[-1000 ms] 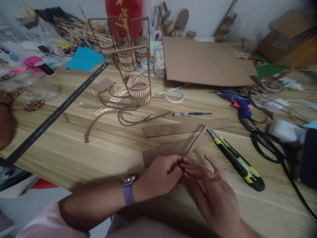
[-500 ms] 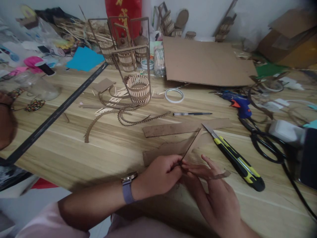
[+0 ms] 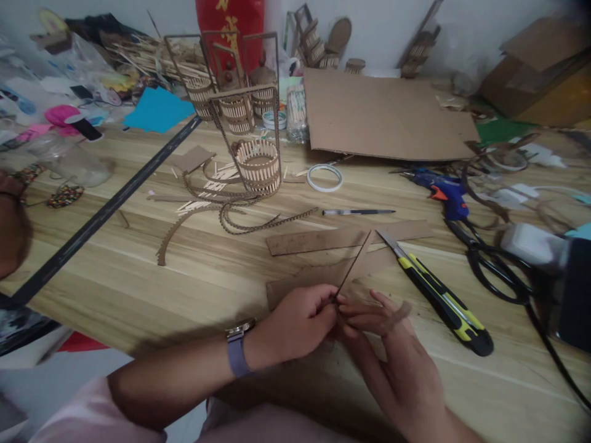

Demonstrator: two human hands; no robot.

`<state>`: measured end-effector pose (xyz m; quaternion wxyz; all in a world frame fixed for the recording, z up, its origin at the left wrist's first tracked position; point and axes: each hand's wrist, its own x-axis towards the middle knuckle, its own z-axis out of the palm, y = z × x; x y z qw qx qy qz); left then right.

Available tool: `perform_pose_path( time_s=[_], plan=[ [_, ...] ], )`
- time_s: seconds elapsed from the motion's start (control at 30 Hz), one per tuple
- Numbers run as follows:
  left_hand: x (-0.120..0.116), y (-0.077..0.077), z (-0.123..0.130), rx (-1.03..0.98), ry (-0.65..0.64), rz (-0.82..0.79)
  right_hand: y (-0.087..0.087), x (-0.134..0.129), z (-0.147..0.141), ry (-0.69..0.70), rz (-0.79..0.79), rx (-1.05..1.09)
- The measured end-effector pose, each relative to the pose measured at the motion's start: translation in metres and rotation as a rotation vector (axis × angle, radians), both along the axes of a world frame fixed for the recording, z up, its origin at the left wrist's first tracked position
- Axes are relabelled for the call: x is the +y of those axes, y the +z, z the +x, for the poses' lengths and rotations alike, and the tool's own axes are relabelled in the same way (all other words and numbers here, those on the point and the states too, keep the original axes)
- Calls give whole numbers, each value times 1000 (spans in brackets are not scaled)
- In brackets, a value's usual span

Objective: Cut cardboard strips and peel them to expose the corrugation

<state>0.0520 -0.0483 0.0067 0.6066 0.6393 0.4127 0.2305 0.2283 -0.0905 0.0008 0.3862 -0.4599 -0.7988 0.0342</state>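
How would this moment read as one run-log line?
Left hand: pinching thin brown strip | Right hand: fingers touching strip | Utility knife: on table, blade extended | Pen: beyond cardboard pieces

A pale pink sleeve (image 3: 87,403) and a silvery watch (image 3: 242,328) on a lavender strap (image 3: 237,357) dress the left arm (image 3: 175,375).

the upper tip of the thin brown strip (image 3: 353,264) has swung away from the utility knife (image 3: 443,301): a second ago it covered the blade's end, and now it sits just left of the blade's tip, which shows bare. the loose brown piece (image 3: 399,315) over the right hand (image 3: 404,366) had stretched toward the knife's handle; now its end angles upward, farther from it.
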Motion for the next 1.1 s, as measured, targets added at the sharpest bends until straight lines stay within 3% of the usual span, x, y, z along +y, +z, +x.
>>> perform_pose_path(
  time_s=[0.17, 0.53, 0.8, 1.1],
  plan=[
    [-1, 2, 2, 1, 9, -5, -6, 0, 1, 20, 43, 1],
    [-3, 1, 1, -61, -2, -99, 11, 1, 2, -64, 78, -98],
    [-4, 0, 1, -28, -33, -27, 6, 0, -1, -86, 89, -72],
    [-4, 1, 0, -17, -27, -51, 9, -2, 1, -110, 27, -94]
  ],
)
